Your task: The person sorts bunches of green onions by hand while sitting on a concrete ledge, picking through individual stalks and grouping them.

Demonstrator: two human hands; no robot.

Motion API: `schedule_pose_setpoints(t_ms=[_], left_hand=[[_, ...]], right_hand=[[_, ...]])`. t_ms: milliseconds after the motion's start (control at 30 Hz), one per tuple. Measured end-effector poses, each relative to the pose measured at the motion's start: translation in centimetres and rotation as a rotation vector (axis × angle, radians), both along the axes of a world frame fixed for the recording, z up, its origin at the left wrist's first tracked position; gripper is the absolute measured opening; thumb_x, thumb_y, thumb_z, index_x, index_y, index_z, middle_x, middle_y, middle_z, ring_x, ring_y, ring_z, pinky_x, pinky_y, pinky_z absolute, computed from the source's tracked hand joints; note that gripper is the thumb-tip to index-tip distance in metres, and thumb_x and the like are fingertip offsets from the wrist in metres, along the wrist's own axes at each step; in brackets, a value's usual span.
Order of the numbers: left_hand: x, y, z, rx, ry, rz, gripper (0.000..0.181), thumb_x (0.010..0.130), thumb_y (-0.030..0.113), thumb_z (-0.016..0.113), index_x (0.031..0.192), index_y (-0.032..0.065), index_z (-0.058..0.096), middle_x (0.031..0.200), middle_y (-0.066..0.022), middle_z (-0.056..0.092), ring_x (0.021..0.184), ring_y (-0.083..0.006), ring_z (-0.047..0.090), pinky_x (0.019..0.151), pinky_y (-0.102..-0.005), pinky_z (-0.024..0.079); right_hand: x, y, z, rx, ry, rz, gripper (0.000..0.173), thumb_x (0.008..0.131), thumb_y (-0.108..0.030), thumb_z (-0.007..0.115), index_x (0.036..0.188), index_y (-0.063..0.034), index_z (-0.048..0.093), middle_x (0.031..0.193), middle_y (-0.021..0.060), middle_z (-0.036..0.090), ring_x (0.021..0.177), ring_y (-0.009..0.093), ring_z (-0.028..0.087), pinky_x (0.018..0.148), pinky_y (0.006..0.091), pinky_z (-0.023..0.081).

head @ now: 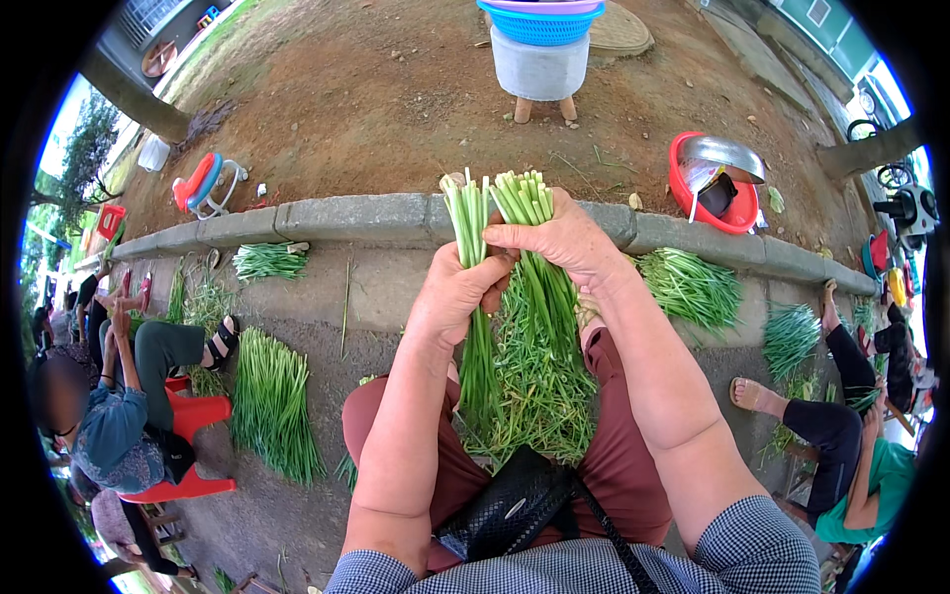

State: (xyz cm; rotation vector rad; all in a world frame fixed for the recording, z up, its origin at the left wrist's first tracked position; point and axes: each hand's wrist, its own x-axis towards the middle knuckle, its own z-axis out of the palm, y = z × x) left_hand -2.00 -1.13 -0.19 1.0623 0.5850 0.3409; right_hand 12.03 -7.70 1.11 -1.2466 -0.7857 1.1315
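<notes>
Two bunches of long green stalks, like garlic chives, are held upright side by side before me. My left hand (471, 286) closes around the thinner bunch of green stalks (467, 223), its pale cut ends upward. Around the thicker bunch of green stalks (523, 199) is my right hand (568, 237), its thumb pointing across toward the left bunch. Both hands nearly touch in the middle. The leaves hang down over a heap of loose green and yellowish trimmings (549, 408) between my knees. A black woven bag (505, 508) rests on my lap.
A stone kerb (349, 219) runs across in front. Piles of green stalks lie at left (271, 401) and right (686, 286). Beyond the kerb are a red basin (677, 174) and a stool bearing a blue basket (545, 28). People sit at left (111, 438) and right (868, 482).
</notes>
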Motion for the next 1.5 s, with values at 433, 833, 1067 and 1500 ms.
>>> schedule_pose_setpoints(t_ms=[433,833,1067,1500], left_hand=[[-0.9,0.8,-0.5,-0.16,-0.223,0.046,0.027,0.088,0.03,0.06,0.087,0.0031,0.055,0.067,-0.0071,0.052,0.049,-0.0123,0.045,0.045,-0.0238,0.037],[-1.0,1.5,-0.6,0.057,-0.042,0.115,0.02,0.089,0.021,0.058,0.085,0.0012,0.06,0.069,-0.0043,0.055,0.05,-0.0099,0.047,0.044,-0.0221,0.036],[-0.3,0.1,-0.2,-0.018,-0.084,0.013,0.019,0.089,0.021,0.059,0.079,0.005,0.057,0.065,-0.0002,0.052,0.05,-0.0079,0.045,0.044,-0.0217,0.034],[-0.3,0.6,-0.4,-0.033,-0.082,0.039,0.025,0.09,0.027,0.057,0.084,0.0023,0.057,0.073,-0.0071,0.06,0.056,-0.0152,0.056,0.048,-0.0261,0.044]], right_hand=[[3.4,-0.7,0.4,0.084,0.362,-0.168,0.016,0.077,-0.013,0.066,0.089,-0.0063,0.057,0.084,0.0082,0.062,0.069,0.014,0.058,0.061,0.03,0.049],[5.2,-1.8,1.3,0.117,0.185,-0.137,0.025,0.074,-0.013,0.07,0.093,-0.0033,0.058,0.075,0.0027,0.058,0.066,0.011,0.054,0.061,0.0256,0.046],[0.6,-0.3,0.3,0.077,0.09,-0.061,0.018,0.075,-0.011,0.072,0.088,-0.0035,0.062,0.08,0.0033,0.063,0.072,0.011,0.058,0.064,0.028,0.048],[1.3,-0.2,0.4,0.089,0.249,-0.167,0.017,0.079,-0.013,0.069,0.089,-0.0066,0.057,0.082,0.006,0.063,0.07,0.012,0.059,0.057,0.026,0.05]])
